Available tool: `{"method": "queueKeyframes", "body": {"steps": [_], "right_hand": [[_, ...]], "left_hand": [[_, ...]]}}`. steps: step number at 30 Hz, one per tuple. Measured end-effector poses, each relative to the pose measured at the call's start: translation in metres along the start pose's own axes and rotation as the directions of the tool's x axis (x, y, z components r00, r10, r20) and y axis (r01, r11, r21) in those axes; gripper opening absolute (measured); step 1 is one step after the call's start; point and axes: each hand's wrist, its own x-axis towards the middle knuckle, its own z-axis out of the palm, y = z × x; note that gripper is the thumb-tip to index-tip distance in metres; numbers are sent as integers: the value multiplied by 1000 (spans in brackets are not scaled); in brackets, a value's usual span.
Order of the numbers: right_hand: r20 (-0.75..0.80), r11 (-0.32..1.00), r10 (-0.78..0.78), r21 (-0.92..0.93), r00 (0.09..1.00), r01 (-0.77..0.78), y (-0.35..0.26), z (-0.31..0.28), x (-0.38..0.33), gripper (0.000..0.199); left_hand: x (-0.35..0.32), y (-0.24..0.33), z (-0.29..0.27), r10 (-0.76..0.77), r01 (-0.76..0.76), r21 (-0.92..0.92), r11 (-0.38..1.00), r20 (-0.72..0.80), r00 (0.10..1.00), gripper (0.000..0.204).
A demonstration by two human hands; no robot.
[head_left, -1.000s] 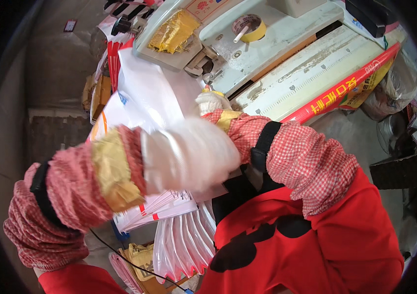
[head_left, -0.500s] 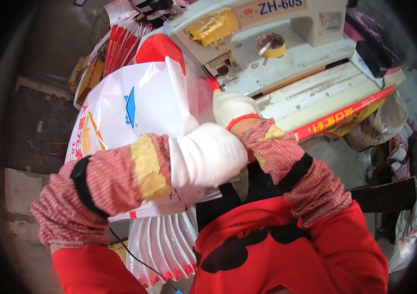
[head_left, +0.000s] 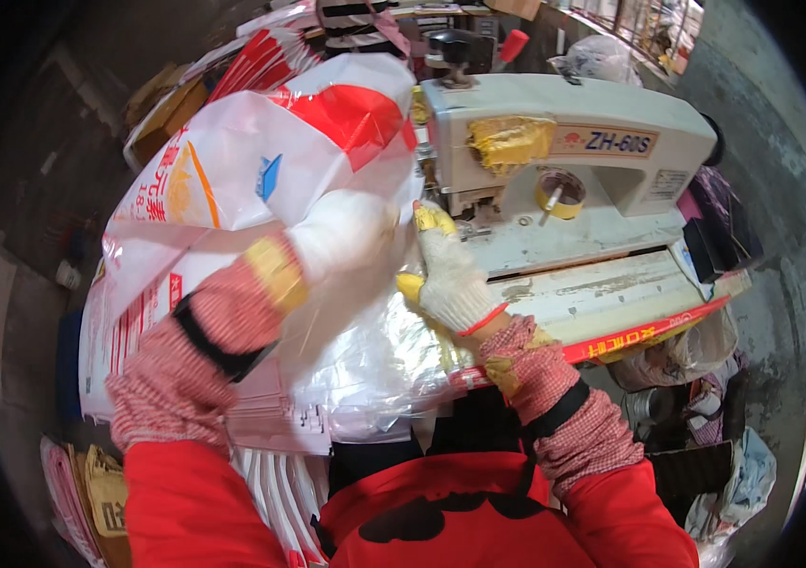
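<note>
so, the left hand (head_left: 346, 232) is up against a big printed white bag (head_left: 304, 175), which spreads out above it and off to its left. that hand's a white blur, so i can't tell if it's gripping the plastic or just pressing on it. the right hand (head_left: 450, 270) sits just beside it, knit glove with yellow on the fingers, right along the bag's right-hand edge. its thumb sticks out well away from the fingers, so there's a fairly wide gap between them.

just right of the right hand you've got a pale sewing machine (head_left: 630, 114) with a yellow patch (head_left: 512, 142) on its front, above that hand. a roll of tape (head_left: 569, 210) lies on the machine bed, up and to the right of the same hand. below it on the right, a red and yellow strip (head_left: 649, 331) runs along the front edge. under the left hand there's shiny clear plastic (head_left: 356, 350), and lower down, some pleated bags (head_left: 280, 492). both arms wear red checked sleeves (head_left: 573, 426) with black bands.
</note>
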Motion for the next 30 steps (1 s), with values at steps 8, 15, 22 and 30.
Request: {"method": "queueKeyframes", "body": {"steps": [8,15,22,30], "right_hand": [[-173,839,-367,-486,914,245,-25,21,59,23],[-7,870,-288,415,957,265,-123,3,4,13],[-193,775,-58,609,979,166,-76,-51,-25,16],[425,812,-14,533,905,-237,-125,23,-109,23]], "left_hand": [[-196,-21,-131,252,5,507,862,-438,863,10],[-231,-67,-102,-428,98,-469,878,-676,601,51],[-259,-121,49,-400,421,160,893,-149,904,41],[-347,-189,123,-489,520,381,765,-183,853,20]]}}
